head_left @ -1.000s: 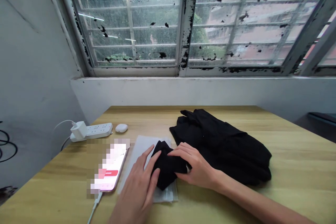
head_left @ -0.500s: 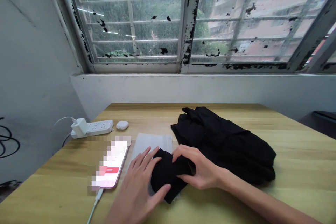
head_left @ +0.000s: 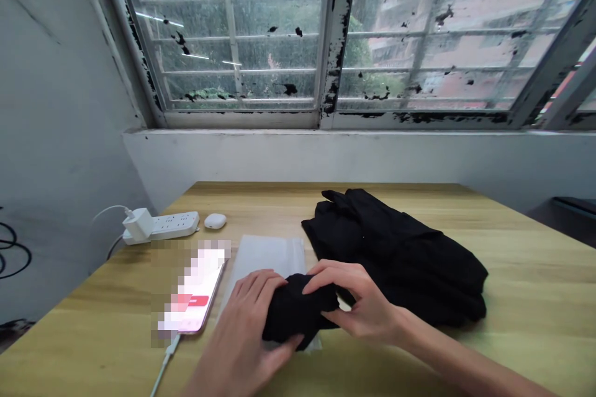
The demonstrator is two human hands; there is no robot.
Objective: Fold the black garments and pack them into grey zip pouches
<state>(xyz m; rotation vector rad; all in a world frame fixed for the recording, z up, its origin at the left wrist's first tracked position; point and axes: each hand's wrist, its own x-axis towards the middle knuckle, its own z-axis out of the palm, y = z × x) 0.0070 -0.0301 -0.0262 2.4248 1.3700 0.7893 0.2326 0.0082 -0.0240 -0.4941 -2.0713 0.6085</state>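
Observation:
A small folded black cloth (head_left: 295,313) lies on a clear plastic bag (head_left: 267,257) near the front of the wooden table (head_left: 526,260). My left hand (head_left: 244,335) wraps its fingers round the cloth's left side, thumb under the near edge. My right hand (head_left: 361,304) pinches the cloth's right end with curled fingers. Just behind and to the right sits a larger pile of black clothing (head_left: 400,254).
A phone (head_left: 195,298) with a lit screen and a white cable lies left of the bag. Farther back left are a white power strip (head_left: 162,225) with a charger and a small white earbud case (head_left: 215,221). Wall and barred window stand behind the table.
Both hands have drawn the black cloth toward me and bunched it smaller, closing tighter round it. More of the plastic bag shows behind it now.

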